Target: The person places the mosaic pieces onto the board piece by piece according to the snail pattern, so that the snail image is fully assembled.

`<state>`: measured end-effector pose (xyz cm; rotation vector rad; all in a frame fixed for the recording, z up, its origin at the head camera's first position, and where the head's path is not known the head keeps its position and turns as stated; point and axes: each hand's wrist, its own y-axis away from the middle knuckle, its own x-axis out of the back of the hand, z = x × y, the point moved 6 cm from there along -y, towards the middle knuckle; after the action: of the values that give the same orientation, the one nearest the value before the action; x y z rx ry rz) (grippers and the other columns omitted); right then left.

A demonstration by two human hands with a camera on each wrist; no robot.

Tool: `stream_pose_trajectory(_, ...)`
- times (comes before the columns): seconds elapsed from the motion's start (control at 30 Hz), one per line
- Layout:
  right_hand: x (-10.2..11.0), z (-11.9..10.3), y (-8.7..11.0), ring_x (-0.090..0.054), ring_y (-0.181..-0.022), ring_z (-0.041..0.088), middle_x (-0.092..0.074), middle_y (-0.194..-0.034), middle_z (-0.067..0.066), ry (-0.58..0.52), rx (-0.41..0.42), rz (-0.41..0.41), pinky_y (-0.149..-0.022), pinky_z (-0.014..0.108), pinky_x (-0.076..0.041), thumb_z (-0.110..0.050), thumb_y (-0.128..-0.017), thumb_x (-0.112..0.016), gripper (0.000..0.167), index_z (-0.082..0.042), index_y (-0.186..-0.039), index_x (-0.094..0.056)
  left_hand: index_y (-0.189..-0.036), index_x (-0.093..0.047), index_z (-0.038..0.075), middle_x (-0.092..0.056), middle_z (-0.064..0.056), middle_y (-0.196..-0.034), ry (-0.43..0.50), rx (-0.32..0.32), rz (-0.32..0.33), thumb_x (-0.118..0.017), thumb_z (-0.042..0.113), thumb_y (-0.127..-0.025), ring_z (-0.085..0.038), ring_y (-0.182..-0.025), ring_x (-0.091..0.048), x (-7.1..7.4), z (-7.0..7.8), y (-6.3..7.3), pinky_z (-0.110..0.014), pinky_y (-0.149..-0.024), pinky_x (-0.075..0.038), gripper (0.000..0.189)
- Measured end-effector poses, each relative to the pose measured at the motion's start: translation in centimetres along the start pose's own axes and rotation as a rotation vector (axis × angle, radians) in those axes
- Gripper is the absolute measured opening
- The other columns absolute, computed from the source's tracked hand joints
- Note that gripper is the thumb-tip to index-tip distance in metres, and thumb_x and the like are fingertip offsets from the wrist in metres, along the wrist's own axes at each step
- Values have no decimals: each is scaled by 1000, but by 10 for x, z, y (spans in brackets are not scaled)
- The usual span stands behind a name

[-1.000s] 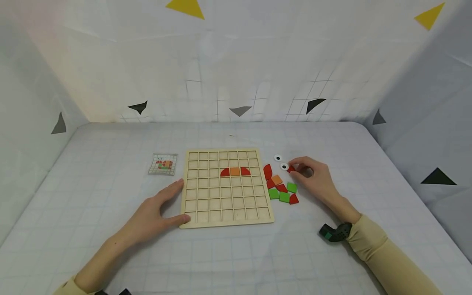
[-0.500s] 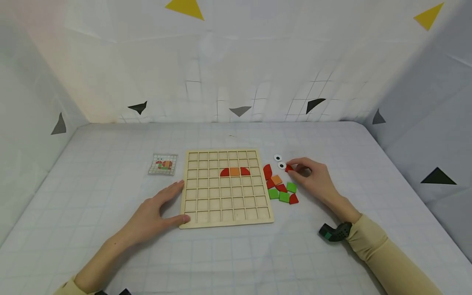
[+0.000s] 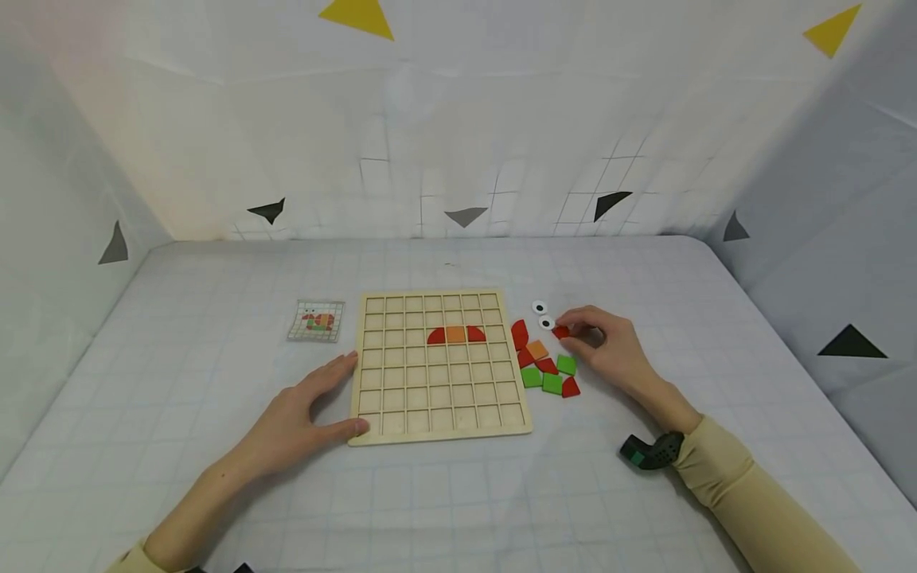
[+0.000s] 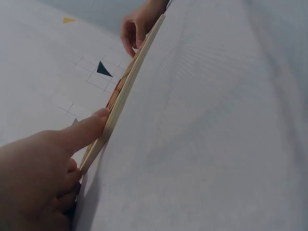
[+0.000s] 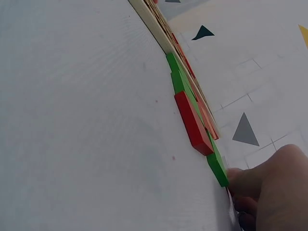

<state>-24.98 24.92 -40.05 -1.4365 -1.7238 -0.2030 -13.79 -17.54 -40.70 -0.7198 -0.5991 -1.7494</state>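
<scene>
On the table lies a wooden grid board (image 3: 464,395), with a red, an orange (image 3: 455,334) and another red tile side by side in one row. My left hand (image 3: 295,418) rests at the board's left side, thumb on its near-left corner and fingers spread along the edge; the left wrist view shows the thumb (image 4: 89,131) on top of the rim. Right of the board, my right hand (image 3: 609,342) pinches a small red tile (image 3: 561,333) between thumb and index finger, low over the table. Two white eye discs (image 3: 546,323) lie just beyond its fingertips.
Loose red, orange and green tiles (image 3: 552,383) lie between the board and my right hand, some against its right edge. A small picture card (image 3: 316,321) with a coloured pattern on a grid lies left of the board. Cloth walls rise behind and at both sides.
The red tile in my right fingers has shifted slightly left, and the nearer eye disc has slid a little left and toward the far one. My left hand stays at the board.
</scene>
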Motion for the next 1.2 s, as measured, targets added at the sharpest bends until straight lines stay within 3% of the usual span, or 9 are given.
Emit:
stream_pose_trajectory(0.37, 1, -1, -2, -60, -83, 13, -69, -93, -1, 72, 12, 20, -76, 16, -48, -8, -84, -80, 28, -12, -111, -72, -158, -32, 27, -33, -3, -162, 6, 3, 5, -73, 64, -79, -31, -150, -28, 1, 1, 2, -59, -117, -26, 96)
stream_pose_trajectory(0.83, 5, -4, 1, -60, -84, 14, -70, -93, 2, 81, -62, 41, -76, 18, -45, -12, -84, -82, 32, -9, -114, -71, -158, -32, 28, -33, -2, -162, 4, 0, 7, -73, 65, -79, -30, -150, -28, 0, 1, 1, -58, -117, -27, 96)
stream_pose_trajectory(1.2, -10, -44, -9, -62, -84, 14, -73, -95, 1, -5, -59, -57, -73, 28, -52, -17, -82, -84, 28, -11, -106, -73, -158, -32, 26, -33, -3, -162, -1, 2, 7, -74, 64, -79, -31, -150, -28, 0, 2, 1, -59, -117, -27, 96)
